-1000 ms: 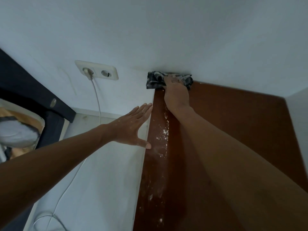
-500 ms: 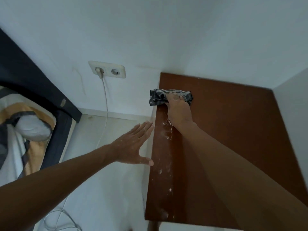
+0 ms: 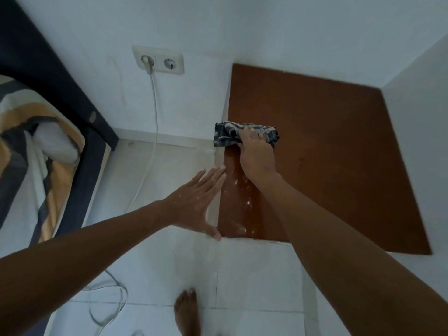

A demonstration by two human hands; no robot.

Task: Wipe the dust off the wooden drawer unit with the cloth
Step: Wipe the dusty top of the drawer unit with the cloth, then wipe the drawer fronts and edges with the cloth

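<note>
The brown wooden top of the drawer unit fills the right of the view, in a corner between two white walls. A dark checked cloth lies bunched near the top's left edge, and my right hand presses down on it with fingers curled over the fabric. White dust specks trail along the left strip of the wood below the cloth. My left hand is flat with straight fingers just beside the unit's left edge, thumb near the front corner, holding nothing.
A double wall socket with a white cable plugged in sits left of the unit; the cable loops on the tiled floor. A dark bed frame with patterned bedding stands at the left. My bare foot is below.
My right hand has dragged the cloth from the back wall toward me along the left edge. The view has tilted down, showing the unit's front edge, the floor and my foot.
</note>
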